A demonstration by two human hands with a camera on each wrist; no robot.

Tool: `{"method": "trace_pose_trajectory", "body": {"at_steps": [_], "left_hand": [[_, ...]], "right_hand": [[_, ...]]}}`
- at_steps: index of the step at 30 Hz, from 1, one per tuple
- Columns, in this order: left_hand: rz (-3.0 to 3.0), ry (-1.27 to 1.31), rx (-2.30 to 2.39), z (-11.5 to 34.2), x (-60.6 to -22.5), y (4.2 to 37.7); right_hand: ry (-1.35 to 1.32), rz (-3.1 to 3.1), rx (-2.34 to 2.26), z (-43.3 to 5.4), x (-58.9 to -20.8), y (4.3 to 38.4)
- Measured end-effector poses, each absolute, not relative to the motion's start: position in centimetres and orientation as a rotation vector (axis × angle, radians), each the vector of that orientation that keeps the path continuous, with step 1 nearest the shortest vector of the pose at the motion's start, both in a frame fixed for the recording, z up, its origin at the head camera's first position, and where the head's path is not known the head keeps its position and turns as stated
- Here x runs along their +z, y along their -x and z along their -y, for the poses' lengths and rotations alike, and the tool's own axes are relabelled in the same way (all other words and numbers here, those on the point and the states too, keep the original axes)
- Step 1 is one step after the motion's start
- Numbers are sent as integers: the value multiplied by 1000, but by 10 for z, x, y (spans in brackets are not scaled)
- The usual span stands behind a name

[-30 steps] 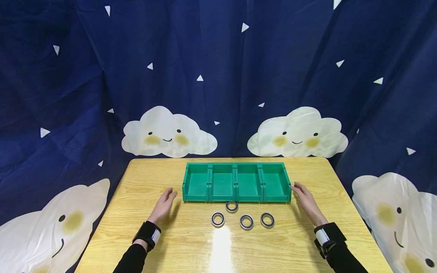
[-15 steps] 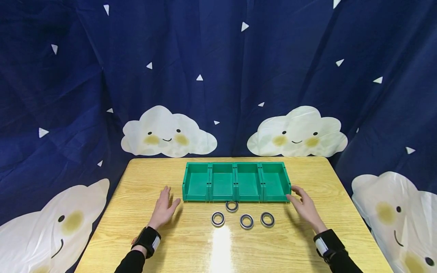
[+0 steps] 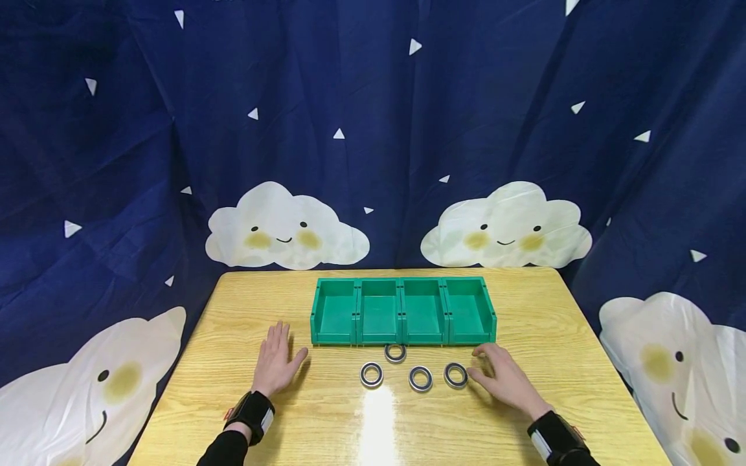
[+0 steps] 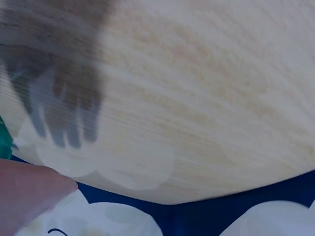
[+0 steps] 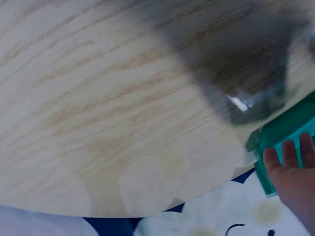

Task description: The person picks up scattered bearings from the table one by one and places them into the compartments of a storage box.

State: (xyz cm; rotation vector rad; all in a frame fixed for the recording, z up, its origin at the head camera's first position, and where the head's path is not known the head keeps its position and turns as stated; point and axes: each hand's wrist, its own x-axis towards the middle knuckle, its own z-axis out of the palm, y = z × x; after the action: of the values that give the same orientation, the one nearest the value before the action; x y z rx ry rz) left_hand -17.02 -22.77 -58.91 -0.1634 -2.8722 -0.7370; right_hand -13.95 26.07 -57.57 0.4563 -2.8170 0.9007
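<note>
Bearing (image 3: pixel 447 377) nearest the right hand (image 3: pixel 506 380) lies on the worktop (image 3: pixel 309 427) by that hand's parted, empty thumb and fingers, suggesting a reach that next calls for a rim pinch, the left hand (image 3: pixel 275 364) spread empty.

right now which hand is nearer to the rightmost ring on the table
Right. The right hand is just right of the rightmost ring; the left hand is much farther off, to its left.
</note>
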Motion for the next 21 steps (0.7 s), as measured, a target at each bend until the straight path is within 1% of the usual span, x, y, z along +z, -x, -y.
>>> {"method": "trace_pose_trajectory", "body": {"at_steps": [6, 15, 21], "left_hand": [[2766, 251, -655, 218, -585, 173], [2802, 315, -713, 195, -571, 176], [2784, 356, -738, 179, -571, 178]], "right_hand": [[-570, 2874, 807, -247, -578, 136], [-648, 2845, 737, -234, -587, 132], [-644, 2821, 720, -231, -593, 130]]}}
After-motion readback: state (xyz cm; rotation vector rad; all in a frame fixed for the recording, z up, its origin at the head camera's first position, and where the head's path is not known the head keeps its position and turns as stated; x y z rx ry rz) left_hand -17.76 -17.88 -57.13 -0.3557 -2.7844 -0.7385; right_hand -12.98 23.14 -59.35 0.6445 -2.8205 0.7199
